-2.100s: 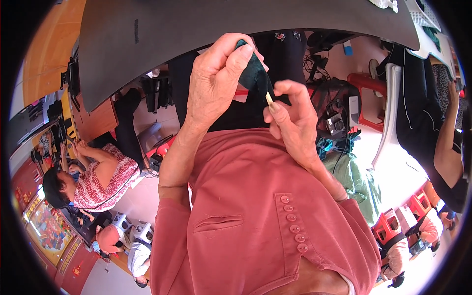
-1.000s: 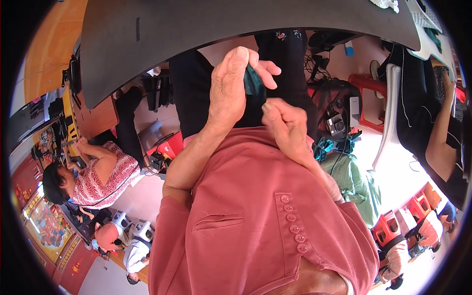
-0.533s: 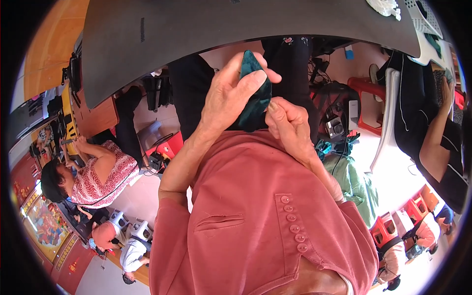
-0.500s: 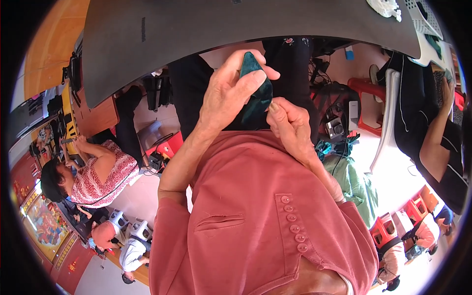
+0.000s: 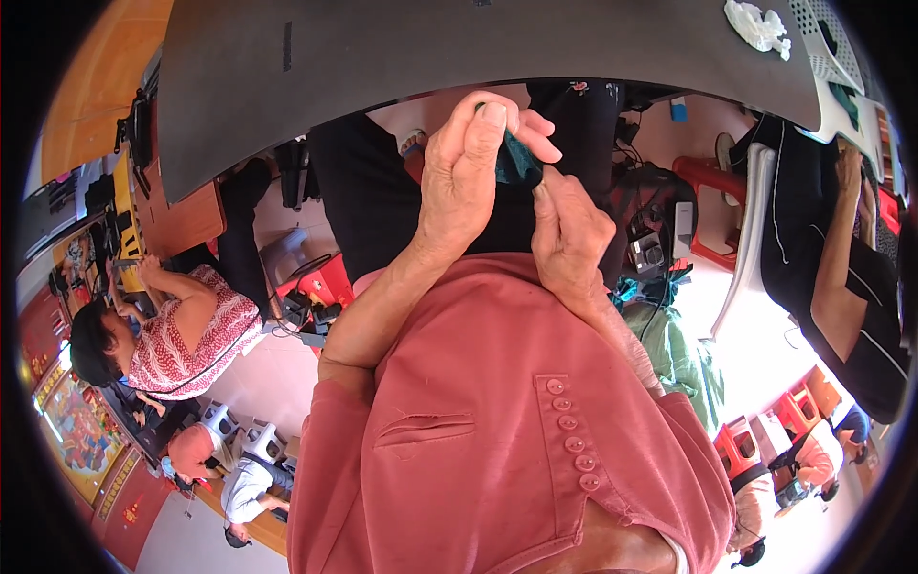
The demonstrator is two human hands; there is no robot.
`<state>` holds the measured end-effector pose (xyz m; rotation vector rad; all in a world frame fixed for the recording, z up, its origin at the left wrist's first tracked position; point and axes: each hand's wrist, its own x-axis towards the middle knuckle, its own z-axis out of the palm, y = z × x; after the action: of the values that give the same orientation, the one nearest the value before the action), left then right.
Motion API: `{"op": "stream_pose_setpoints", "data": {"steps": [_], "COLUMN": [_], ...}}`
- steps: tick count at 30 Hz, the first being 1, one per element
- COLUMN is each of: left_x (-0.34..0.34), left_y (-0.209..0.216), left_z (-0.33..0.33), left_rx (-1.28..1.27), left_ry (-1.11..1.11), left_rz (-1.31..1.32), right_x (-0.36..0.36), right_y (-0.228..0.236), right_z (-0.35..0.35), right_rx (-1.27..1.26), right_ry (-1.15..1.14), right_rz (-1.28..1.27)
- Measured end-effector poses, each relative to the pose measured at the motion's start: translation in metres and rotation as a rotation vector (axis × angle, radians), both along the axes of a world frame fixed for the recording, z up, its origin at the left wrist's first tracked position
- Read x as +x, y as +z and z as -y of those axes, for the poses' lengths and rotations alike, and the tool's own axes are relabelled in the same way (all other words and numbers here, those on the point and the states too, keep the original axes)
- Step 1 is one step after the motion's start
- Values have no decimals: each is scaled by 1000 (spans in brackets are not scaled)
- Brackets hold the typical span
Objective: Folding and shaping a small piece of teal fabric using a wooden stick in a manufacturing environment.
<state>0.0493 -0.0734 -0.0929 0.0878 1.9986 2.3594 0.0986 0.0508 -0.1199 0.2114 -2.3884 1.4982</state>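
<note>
A small piece of dark green velvety cloth is held up before my lap, just short of the dark table's edge. My left hand is closed on its upper part, thumb against the fingers, and covers much of it. At the cloth's lower right corner, my right hand pinches the edge between thumb and fingers. Whether a needle or thread sits in that pinch is too small to make out.
A dark table spans the far side, with crumpled white plastic and a white perforated basket at its right. Right of me are a red stool, a green sack and a person's arm. Another person sits left.
The cloth's pointed tip, upright before, is now folded or hidden under my left fingers. My left hand has turned and moved slightly right; my right hand has risen a little with the cloth's edge.
</note>
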Motion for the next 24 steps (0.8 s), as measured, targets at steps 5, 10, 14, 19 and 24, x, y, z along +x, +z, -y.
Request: {"op": "stream_pose_setpoints", "data": {"steps": [5,10,14,19,24], "left_x": [2,7,4,5,6], "left_y": [6,14,8,11,4], "left_z": [0,0,1,8,15], "left_rx": [-66,-101,-70,-88,-67], "left_ry": [-43,-76,-83,-168,-221], "left_rz": [-49,26,-55,107,107], "right_x": [11,11,3,7,2], "right_y": [-7,-1,2,-8,-7], "right_z": [-2,6,14,9,11], "right_rx": [-758,-316,-169,-775,-470], "right_ry": [287,66,-53,231,40], "right_rz": [550,240,21,555,353]}}
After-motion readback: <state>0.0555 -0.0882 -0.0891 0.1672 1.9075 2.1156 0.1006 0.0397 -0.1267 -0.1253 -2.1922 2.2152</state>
